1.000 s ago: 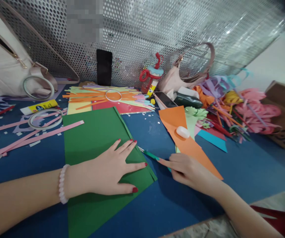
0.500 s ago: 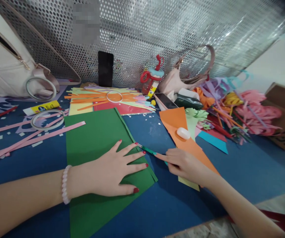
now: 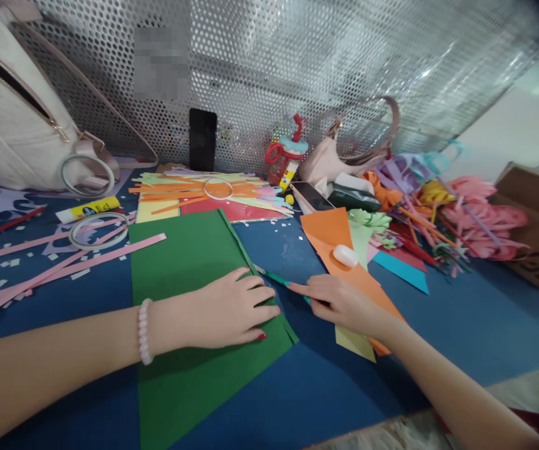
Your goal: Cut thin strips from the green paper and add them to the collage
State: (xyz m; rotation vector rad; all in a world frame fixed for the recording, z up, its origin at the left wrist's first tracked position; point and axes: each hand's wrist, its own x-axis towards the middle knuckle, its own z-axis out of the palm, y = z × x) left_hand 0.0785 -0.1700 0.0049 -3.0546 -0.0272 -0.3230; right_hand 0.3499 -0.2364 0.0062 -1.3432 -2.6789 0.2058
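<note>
Large rectangular green paper sheet (image 3: 189, 294) lies flat on the blue tabletop, long side running away from the viewer. Thin green-handled cutting tool (image 3: 276, 279) lies tilted at its right edge.

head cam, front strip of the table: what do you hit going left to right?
Pink paper strips → green sheet → left hand flat on it → green cutter → right hand → white eraser on the orange paper → blue paper scrap → cardboard box.

Paper-strewn blue table (image 3: 461, 325)
</note>
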